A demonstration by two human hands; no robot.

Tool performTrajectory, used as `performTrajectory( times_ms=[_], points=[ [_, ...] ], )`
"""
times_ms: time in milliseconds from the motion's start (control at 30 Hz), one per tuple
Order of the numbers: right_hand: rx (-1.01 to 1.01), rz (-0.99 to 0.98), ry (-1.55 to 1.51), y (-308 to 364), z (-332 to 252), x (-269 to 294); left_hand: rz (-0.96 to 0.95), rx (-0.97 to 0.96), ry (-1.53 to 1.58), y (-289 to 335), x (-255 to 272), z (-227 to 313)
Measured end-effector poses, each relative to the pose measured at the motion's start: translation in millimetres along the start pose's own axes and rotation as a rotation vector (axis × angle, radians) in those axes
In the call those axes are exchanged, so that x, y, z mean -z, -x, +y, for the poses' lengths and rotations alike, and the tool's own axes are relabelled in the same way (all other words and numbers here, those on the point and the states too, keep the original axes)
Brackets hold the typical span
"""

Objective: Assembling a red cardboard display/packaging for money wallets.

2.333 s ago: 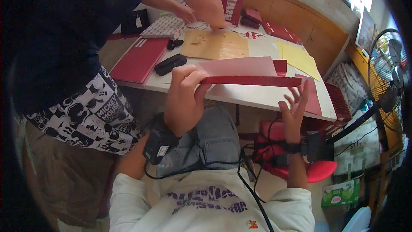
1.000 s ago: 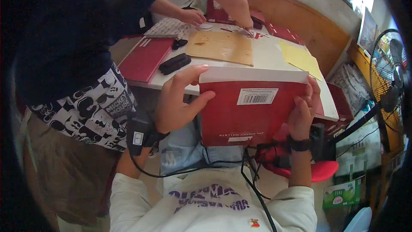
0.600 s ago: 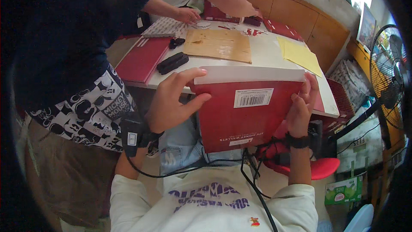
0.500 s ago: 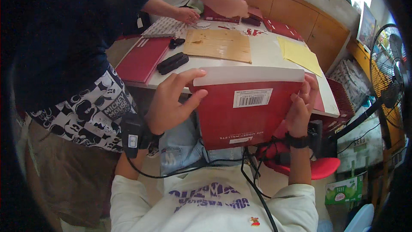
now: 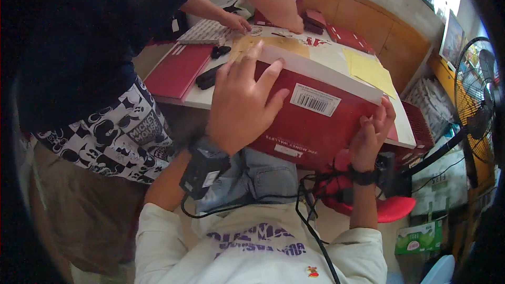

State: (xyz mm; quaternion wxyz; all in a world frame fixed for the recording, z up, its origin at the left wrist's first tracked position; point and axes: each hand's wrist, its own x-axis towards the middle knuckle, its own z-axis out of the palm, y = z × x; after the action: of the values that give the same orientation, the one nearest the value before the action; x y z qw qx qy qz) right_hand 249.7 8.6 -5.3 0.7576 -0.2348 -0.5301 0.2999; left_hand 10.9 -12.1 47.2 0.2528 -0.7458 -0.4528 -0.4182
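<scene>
In front of me a red cardboard box [image 5: 329, 130] with a white top flap [image 5: 321, 73] is held up, tilted, its right end lower. A white barcode label is on its face. My right hand [image 5: 371, 137] grips the box's right edge, fingers curled round it near the flap. My left hand [image 5: 242, 102] lies over the box's left end, fingers spread, their tips at the flap; nothing is enclosed in it. Each wrist wears a black strapped device.
A white table [image 5: 197, 94] carries a wooden board [image 5: 247, 47], yellow sheets [image 5: 371, 71], red box pieces [image 5: 179, 73] and black objects. A co-worker in dark clothing [image 5: 79, 47] leans across from the left. A black fan [image 5: 476, 84] stands right. Cables hang over my lap.
My left hand has moved right and up, from the box's left corner onto its flap. The box has tilted, left end rising and right end dropping. My right hand keeps its grip.
</scene>
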Motion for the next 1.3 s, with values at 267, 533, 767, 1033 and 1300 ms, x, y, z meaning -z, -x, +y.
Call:
performTrajectory(
  times_ms=[267, 533, 767, 1033, 1300],
  points=[
    [0.003, -0.122, 0.133, 20.1, 17.2, -3.6, 0.021, -0.114, 0.033, -3.7, -14.8, 29.7],
    [0.125, -0.28, -0.015, 30.8, 11.9, -34.8, 0.081, -0.155, 0.281, -15.9, -21.0, 31.8],
    [0.24, -0.359, 0.026, 29.7, 15.1, -33.8, 0.107, -0.166, 0.313, -15.8, -23.4, 31.8],
    [0.078, -0.284, 0.17, 26.5, -2.3, -27.9, -0.019, -0.215, 0.147, -9.1, -12.7, 35.7],
    [0.095, -0.337, 0.29, 10.7, 5.9, -16.5, 0.008, -0.265, 0.014, 9.0, -0.7, -2.4]
  ],
)
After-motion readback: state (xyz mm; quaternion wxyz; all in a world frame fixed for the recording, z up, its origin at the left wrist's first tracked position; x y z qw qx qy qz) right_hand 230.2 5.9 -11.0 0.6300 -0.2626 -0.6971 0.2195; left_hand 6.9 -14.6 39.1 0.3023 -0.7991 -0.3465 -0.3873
